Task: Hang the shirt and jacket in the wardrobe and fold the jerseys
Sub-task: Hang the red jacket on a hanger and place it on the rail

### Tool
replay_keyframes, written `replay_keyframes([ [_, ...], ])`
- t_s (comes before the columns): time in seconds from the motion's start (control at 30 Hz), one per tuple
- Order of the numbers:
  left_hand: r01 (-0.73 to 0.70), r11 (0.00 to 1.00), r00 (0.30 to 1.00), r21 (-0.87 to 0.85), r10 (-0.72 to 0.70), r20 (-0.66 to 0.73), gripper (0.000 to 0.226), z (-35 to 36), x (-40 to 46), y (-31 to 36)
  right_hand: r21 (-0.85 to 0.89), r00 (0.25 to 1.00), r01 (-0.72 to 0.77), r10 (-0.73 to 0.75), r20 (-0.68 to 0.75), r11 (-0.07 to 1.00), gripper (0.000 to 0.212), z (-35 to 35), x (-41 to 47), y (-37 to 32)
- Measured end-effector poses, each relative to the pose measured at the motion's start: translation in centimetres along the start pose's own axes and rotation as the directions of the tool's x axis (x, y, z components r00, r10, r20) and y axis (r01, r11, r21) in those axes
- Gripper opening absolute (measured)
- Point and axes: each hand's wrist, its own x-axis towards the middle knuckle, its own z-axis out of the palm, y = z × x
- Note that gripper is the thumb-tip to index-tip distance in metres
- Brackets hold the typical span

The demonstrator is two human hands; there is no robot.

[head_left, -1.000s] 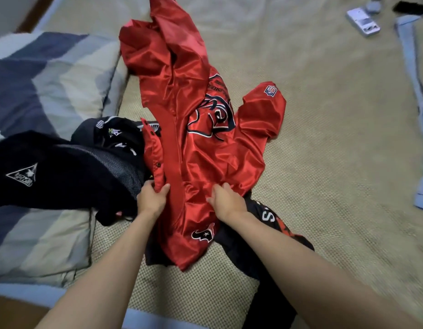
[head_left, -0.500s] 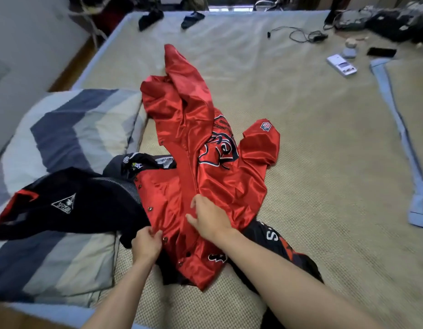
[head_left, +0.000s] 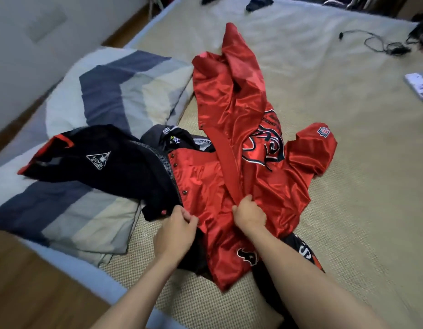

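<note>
A shiny red satin jacket (head_left: 272,172) with snap buttons and a bull-head logo lies crumpled on the bed, front panels spread apart. My left hand (head_left: 179,224) pinches the left front edge near the snaps. My right hand (head_left: 249,213) grips the red placket strip at the middle of the jacket. A dark navy jersey (head_left: 106,160) with a triangular crest lies to the left, half on the pillow. Another dark garment (head_left: 179,138) with white lettering peeks out behind it. A black jersey (head_left: 305,251) with red trim lies under the jacket by my right forearm.
A striped blue, grey and cream pillow (head_left: 115,91) fills the bed's left side. The woven beige mat (head_left: 360,186) stretches to the right. A cable (head_left: 381,43), a white device (head_left: 419,85) and small dark items (head_left: 256,3) lie far back. Wooden floor (head_left: 35,293) shows at lower left.
The jacket's left front panel has been pulled open to the left, showing its snap row. My right hand went from pressing flat to gripping the placket. The camera view shifted left.
</note>
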Motion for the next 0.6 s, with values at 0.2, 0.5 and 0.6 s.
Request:
replay_keyframes([
  [0.2, 0.015, 0.959, 0.983, -0.284, 0.038, 0.178, 0.017, -3.6, -1.2, 4.3, 0.577, 0.975, 0.183, -0.072, -0.211, 0.796, 0.011, -6.0, -3.7, 3.3],
  [0.5, -0.010, 0.826, 0.888, -0.563, 0.266, 0.375, 0.043, -5.2, -2.2, 20.7, 0.954, 0.974, 0.191, -0.162, -0.155, 0.233, 0.023, -27.6, -14.9, 4.6],
  [0.6, -0.329, 0.774, 0.829, -0.540, 0.511, 0.228, 0.070, -4.7, -5.2, 26.8, 0.950, 0.956, 0.261, -0.183, -0.229, 0.174, 0.030, -32.8, -20.2, 6.5],
])
